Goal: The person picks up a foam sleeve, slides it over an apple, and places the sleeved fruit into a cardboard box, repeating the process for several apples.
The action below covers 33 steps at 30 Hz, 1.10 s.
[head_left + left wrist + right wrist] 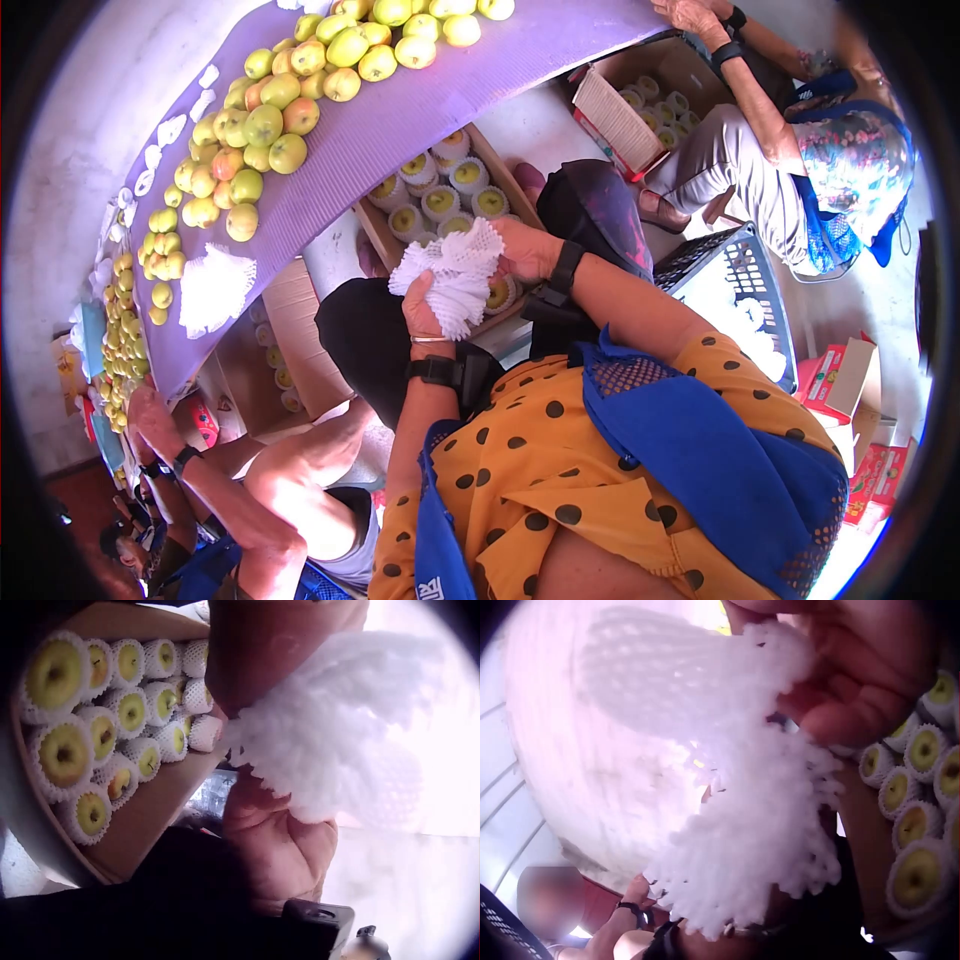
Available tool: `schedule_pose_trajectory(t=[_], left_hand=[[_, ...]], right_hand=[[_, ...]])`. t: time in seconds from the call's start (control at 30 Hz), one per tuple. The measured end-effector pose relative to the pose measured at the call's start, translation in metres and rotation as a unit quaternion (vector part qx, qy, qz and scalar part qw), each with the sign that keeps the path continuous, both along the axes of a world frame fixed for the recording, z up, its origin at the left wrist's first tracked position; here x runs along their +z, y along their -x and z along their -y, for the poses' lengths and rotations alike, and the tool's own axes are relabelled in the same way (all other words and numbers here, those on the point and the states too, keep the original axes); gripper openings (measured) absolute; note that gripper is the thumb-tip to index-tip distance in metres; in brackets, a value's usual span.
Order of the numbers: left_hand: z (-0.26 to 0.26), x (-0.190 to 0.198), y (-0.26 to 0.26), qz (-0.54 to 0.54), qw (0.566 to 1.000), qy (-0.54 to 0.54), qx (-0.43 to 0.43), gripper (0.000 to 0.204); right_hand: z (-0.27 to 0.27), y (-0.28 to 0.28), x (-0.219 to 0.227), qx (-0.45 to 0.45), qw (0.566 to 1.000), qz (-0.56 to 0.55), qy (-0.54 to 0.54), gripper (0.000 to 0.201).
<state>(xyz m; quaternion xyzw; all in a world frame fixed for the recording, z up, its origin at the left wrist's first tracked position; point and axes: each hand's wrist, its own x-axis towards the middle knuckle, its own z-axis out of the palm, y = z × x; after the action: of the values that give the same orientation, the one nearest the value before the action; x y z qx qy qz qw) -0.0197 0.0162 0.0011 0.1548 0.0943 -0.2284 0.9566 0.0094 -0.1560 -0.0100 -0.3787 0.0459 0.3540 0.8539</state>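
Note:
Both hands meet over a cardboard box (527,205), holding a bunch of white foam fruit nets (455,270) between them. The left hand (424,308) grips the bunch from its near left side, thumb on the foam. On the other side, the right hand (527,250) pinches the edge of the nets with its fingertips; the right wrist view shows its curled fingers (847,712) against the foam. In the left wrist view the nets (322,735) spread out in a frilly fan. Apples (440,203) in foam nets stand in rows inside the box beneath.
A purple-covered table (370,130) carries a long heap of bare apples (265,125) and loose foam nets (215,290). To the right stands a dark plastic crate (735,275) holding white nets. Other people sit at left and upper right beside more boxes (625,115).

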Motion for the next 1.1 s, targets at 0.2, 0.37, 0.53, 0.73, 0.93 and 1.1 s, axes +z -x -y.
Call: schedule_pose_trajectory(t=[0.2,0.37,0.53,0.73,0.93,1.1], left_hand=[[-0.001,0.001,-0.004,-0.001,0.999,0.032,-0.031,0.053],[0.008,-0.005,-0.002,-0.037,0.995,-0.091,-0.030,0.046],[-0.012,-0.020,-0.004,-0.062,0.977,-0.192,0.072,0.033],[-0.005,0.002,0.005,0.030,0.993,-0.114,-0.027,0.040],[0.003,-0.004,0.002,-0.011,0.987,-0.139,-0.079,0.043],[-0.001,-0.013,-0.001,-0.022,0.992,-0.119,-0.019,0.042]], right_hand=[[0.002,-0.004,0.006,-0.056,0.995,-0.071,-0.039,0.024],[0.006,-0.015,-0.013,-0.155,0.958,-0.148,-0.189,0.028],[0.010,-0.014,-0.011,-0.318,0.943,-0.092,-0.019,0.023],[0.005,-0.011,-0.003,-0.316,0.908,-0.041,0.273,0.017],[-0.008,-0.005,-0.010,-0.234,0.938,0.147,0.211,0.020],[-0.010,0.001,-0.001,-0.211,0.890,0.229,0.332,0.016]])
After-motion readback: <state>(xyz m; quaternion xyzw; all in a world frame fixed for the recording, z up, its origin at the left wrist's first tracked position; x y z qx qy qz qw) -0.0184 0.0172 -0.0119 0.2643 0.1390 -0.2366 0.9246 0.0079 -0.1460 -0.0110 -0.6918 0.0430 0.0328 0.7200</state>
